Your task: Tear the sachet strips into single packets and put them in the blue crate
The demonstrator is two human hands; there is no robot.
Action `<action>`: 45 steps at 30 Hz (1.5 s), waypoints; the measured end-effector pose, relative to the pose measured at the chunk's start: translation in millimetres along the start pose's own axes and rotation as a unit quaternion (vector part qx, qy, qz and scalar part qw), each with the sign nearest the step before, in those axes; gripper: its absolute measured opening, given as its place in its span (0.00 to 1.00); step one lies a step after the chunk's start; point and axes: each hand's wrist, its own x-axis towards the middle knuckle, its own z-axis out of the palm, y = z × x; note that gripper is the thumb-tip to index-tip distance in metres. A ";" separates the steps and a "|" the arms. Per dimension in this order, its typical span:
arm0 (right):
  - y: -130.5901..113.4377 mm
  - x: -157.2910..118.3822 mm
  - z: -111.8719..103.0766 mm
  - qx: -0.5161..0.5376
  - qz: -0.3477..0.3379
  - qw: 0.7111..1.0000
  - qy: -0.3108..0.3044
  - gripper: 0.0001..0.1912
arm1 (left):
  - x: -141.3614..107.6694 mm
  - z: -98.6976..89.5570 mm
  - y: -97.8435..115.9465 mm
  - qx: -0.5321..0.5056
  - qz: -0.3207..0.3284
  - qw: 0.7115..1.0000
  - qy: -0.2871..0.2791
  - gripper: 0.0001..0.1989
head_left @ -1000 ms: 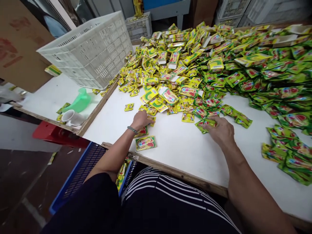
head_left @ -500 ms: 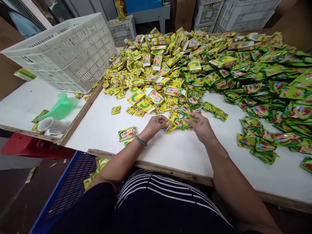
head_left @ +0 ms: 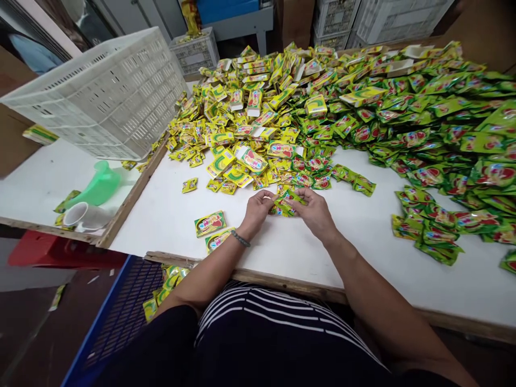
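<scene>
Between my two hands, just above the white tabletop, are small green-and-yellow sachets (head_left: 287,204) with red fruit prints. My left hand (head_left: 257,213), with a beaded bracelet at the wrist, pinches their left end between thumb and fingers. At the opposite end my right hand (head_left: 316,213) is closed on them, thumb toward the middle. How many sachets are held I cannot tell, as they overlap. Two flat printed boxes lie left of my left wrist: an upper one (head_left: 210,223) and a lower one (head_left: 219,239), partly behind the forearm.
Yellow sachets and small boxes (head_left: 252,102) are heaped at the back, green sachets (head_left: 439,129) at the right. A white plastic crate (head_left: 121,97) stands tilted at left, near a green scoop (head_left: 99,185) and a white cup (head_left: 86,215). A blue crate (head_left: 116,317) sits below the table edge.
My hands have come closer together, the right one moving left, and the sachets are now bunched between them. More of the lower box shows beside my left wrist. The view has shifted slightly.
</scene>
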 end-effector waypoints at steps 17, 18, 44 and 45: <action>-3.8 1.3 -23.1 -0.028 -0.059 0.986 -0.152 0.21 | -3.0 -19.3 4.0 0.032 -0.036 0.983 -0.178 0.24; -3.5 0.0 -21.3 -0.061 -0.054 0.983 -0.165 0.21 | -3.8 -19.8 4.7 0.046 -0.035 0.979 -0.196 0.23; -7.2 -3.7 -11.7 -0.100 -0.078 0.992 0.008 0.21 | 60.4 -96.6 93.0 0.764 0.133 0.630 -0.041 0.29; -6.8 -3.4 -11.4 -0.101 -0.080 0.992 0.010 0.21 | 65.1 -99.4 89.6 0.759 0.153 0.630 -0.057 0.27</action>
